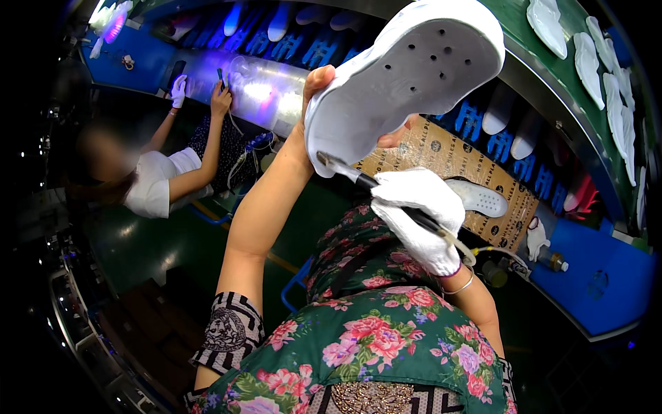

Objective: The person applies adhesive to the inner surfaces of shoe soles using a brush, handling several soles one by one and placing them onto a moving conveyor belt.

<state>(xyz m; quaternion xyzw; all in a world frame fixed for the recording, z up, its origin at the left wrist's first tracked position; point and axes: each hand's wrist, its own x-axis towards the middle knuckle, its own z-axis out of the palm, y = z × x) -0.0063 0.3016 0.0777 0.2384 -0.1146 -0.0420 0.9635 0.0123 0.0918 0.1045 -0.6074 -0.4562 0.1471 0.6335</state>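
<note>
holding smooth, curved, hole-dotted white sole [386,93]

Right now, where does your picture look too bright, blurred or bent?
Head view throughout: white glare on the shiny worktop; the co-worker's head blurred; the green surface curved, perhaps partly by the lens; corners black; the white sole fairly sharp.

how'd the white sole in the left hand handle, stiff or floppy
The white sole probably flexes little, since it shows no obvious sag in the left hand. It seems light for its size, as that hand alone appears to support it. Its visible face looks smooth, so it may be slippery.
</note>
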